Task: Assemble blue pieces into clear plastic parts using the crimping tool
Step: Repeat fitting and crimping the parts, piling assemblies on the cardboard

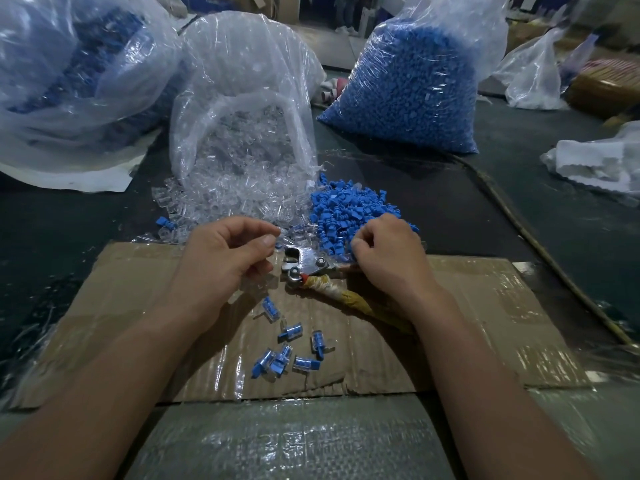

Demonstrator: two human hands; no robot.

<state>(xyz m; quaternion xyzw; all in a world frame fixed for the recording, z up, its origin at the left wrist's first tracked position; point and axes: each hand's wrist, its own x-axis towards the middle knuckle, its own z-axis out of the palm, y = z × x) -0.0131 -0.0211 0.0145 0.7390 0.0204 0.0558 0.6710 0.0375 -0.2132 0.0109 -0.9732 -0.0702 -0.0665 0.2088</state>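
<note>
A metal crimping tool (304, 265) with tape-wrapped handles lies on the cardboard sheet (485, 306). My left hand (225, 258) hovers just left of its jaws, pinching a clear plastic part (282, 233) between thumb and forefinger. My right hand (388, 254) is curled at the edge of the loose blue pieces pile (349, 209), fingertips down among them and over the tool's upper handle; what they hold is hidden. Spilled clear parts (225, 202) lie left of the blue pile. Several assembled blue-in-clear pieces (287, 351) are scattered on the cardboard below the tool.
An open bag of clear parts (242, 98) stands behind the piles. A full bag of blue pieces (408, 88) stands at back right, another large bag (69, 81) at back left. White plastic wrap (595, 161) lies far right. A woven sack surface (287, 441) is nearest me.
</note>
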